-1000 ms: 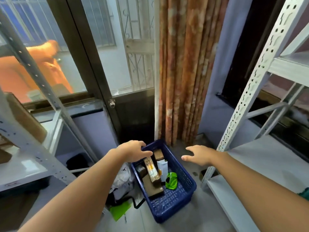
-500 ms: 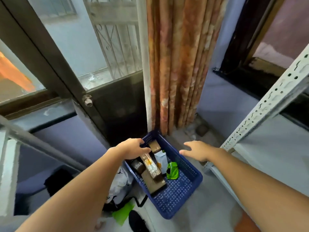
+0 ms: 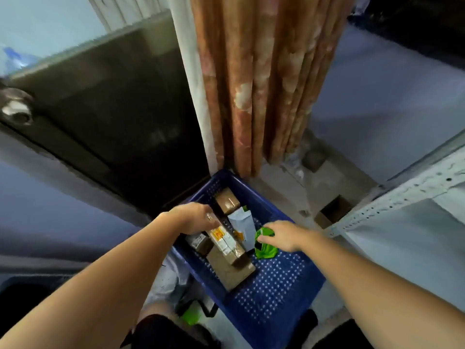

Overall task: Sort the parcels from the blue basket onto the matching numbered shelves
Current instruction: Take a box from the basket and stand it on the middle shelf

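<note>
Your left hand (image 3: pixel 193 217) reaches into the far left part of the blue perforated plastic basket (image 3: pixel 271 280), which sits on the floor (image 3: pixel 284 192) in front of you. Its fingers curl down over the far end of the long brown parcel with the white and orange label (image 3: pixel 225 241), but the frame is too blurred to show whether they actually grip it, so you cannot tell if that hand is closed on anything. Your right hand (image 3: pixel 281 235) is over the middle of the basket, its fingertips pinching the top of the bright green plastic pouch (image 3: pixel 265 244), which stands crumpled against the right side of the parcels.

Inside the basket, the long labelled parcel lies on top of a larger flat brown cardboard box (image 3: pixel 231 269) that reaches toward the near end. A small brown box with a white label (image 3: pixel 200 243) is wedged just left of it, against the basket's left wall. A pale grey-blue mailer envelope (image 3: pixel 242 225) stands tilted between the long parcel and the green pouch. At the far end sits a small brown taped box (image 3: pixel 227 202), near the basket's far corner.

Beyond the basket hangs an orange-brown patterned curtain (image 3: pixel 264 84), with a dark door panel (image 3: pixel 113 104) to its left. On the right, the perforated white metal rail of a shelf (image 3: pixel 402 197) crosses the scene, and a small open cardboard box (image 3: pixel 332 211) lies on the floor just behind it.
</note>
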Available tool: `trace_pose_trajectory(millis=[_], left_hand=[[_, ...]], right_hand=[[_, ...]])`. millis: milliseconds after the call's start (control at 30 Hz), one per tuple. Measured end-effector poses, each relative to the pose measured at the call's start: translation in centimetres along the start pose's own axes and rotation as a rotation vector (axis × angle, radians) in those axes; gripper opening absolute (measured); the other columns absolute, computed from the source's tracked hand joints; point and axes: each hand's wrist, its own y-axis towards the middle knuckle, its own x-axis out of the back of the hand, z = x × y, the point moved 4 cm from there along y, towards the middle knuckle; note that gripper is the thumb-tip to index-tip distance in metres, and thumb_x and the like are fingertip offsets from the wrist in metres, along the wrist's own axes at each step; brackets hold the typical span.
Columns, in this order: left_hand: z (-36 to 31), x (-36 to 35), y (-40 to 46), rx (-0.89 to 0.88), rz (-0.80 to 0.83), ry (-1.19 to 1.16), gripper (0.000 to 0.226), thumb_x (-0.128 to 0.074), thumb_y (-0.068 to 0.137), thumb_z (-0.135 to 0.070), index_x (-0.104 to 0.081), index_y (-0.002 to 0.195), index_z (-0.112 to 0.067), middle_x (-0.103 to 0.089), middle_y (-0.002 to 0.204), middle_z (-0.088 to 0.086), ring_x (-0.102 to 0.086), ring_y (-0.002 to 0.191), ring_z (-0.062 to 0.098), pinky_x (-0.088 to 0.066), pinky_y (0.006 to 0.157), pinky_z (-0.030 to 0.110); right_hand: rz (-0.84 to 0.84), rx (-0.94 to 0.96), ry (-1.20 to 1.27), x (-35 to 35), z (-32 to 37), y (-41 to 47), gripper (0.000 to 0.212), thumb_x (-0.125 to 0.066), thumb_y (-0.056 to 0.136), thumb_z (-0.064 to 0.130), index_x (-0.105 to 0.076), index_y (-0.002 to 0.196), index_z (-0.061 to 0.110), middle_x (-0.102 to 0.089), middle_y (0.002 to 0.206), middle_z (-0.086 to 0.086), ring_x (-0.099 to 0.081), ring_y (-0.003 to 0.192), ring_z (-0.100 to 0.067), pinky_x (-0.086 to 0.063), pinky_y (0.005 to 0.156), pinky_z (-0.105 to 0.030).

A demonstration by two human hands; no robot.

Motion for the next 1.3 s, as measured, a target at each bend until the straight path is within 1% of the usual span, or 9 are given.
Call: trace_pose_trajectory(millis=[267,400,533,667,767,933,1033,1167,1300], left_hand=[[6.1,-13.9,21.0,0.084,-0.052,0.004,0.057,-0.041,0.100,-0.061,-0.054,0.137,-0.020,-0.058,0.138,0.008,-0.057,0.123,0.029,-0.046,0.100,0.044],[9.0,-18.3,27.9,0.201,-0.164,-0.276,0.061,-0.029,0.106,-0.055,-0.053,0.136,-0.008,-0.057,0.139,0.018,-0.054,0.126,0.036,-0.043,0.102,0.043],[11.3,-21.2,32.7,0.238,-0.228,-0.438,0.065,-0.026,0.107,-0.055,-0.048,0.143,-0.005,-0.053,0.145,0.021,-0.050,0.132,0.036,-0.038,0.104,0.038],[12.2,-23.8,36.1,0.255,-0.219,-0.515,0.069,-0.025,0.106,-0.058,-0.044,0.149,-0.008,-0.046,0.152,0.019,-0.043,0.139,0.035,-0.033,0.111,0.039],[12.2,-24.4,36.7,0.269,-0.262,-0.580,0.066,-0.027,0.106,-0.057,-0.050,0.145,-0.008,-0.050,0.148,0.020,-0.046,0.136,0.036,-0.035,0.111,0.041],[10.7,-20.1,31.6,0.158,-0.450,-0.606,0.039,-0.041,0.108,-0.033,-0.059,0.138,-0.015,-0.056,0.140,0.012,-0.051,0.129,0.032,-0.043,0.106,0.042],[9.0,-14.7,25.8,0.088,-0.590,-0.677,0.027,-0.048,0.105,-0.031,-0.064,0.126,-0.028,-0.059,0.127,0.000,-0.056,0.119,0.023,-0.048,0.101,0.045],[5.1,-5.5,16.3,-0.025,-0.642,-0.885,0.022,-0.053,0.104,-0.018,-0.062,0.124,-0.019,-0.052,0.123,0.000,-0.057,0.115,0.019,-0.052,0.098,0.039],[0.7,6.1,6.1,-0.157,-0.698,-1.031,0.019,-0.054,0.103,-0.013,-0.061,0.114,-0.028,-0.053,0.127,0.002,-0.062,0.112,0.015,-0.054,0.082,0.025]], right_hand=[[0.082,-0.086,0.293,-15.4,-6.0,20.3,0.085,-0.039,0.094,0.073,-0.034,0.155,0.015,-0.034,0.160,-0.011,-0.040,0.141,-0.031,-0.038,0.108,-0.039],[0.052,-0.183,0.528,-22.9,-7.1,27.2,0.075,-0.039,0.100,0.064,-0.036,0.155,0.012,-0.037,0.159,-0.008,-0.040,0.142,-0.028,-0.035,0.113,-0.037],[-0.040,-0.308,0.793,-27.9,-7.9,32.1,0.063,-0.039,0.100,0.061,-0.066,0.117,0.006,-0.064,0.122,-0.009,-0.057,0.124,-0.031,-0.045,0.096,-0.032],[-0.095,-0.421,1.114,-30.2,-7.3,34.1,0.071,-0.040,0.098,0.064,-0.058,0.136,0.007,-0.059,0.135,-0.011,-0.057,0.123,-0.031,-0.050,0.102,-0.041],[-0.065,-0.486,1.345,-30.5,-6.4,33.5,0.081,-0.045,0.091,0.074,-0.049,0.145,0.014,-0.048,0.147,-0.009,-0.052,0.127,-0.028,-0.056,0.079,-0.036],[0.006,-0.443,1.677,-29.5,-5.7,29.5,0.125,-0.059,0.043,0.100,-0.047,0.146,0.030,-0.047,0.152,-0.003,-0.044,0.137,-0.032,-0.049,0.086,-0.046],[-0.014,-0.392,1.854,-24.0,-3.7,23.4,0.087,-0.058,0.079,0.078,-0.052,0.140,0.016,-0.056,0.142,-0.016,-0.049,0.132,-0.038,-0.043,0.101,-0.058],[-0.060,-0.277,1.890,-14.7,-1.0,15.3,0.057,-0.058,0.089,0.062,-0.061,0.112,0.010,-0.071,0.100,-0.015,-0.068,0.093,-0.034,-0.053,0.086,-0.056],[-0.165,-0.169,1.686,-5.3,1.8,6.5,0.119,-0.094,0.049,0.057,-0.036,0.151,0.038,-0.061,0.139,-0.003,-0.067,0.113,-0.031,-0.053,0.093,-0.059]])
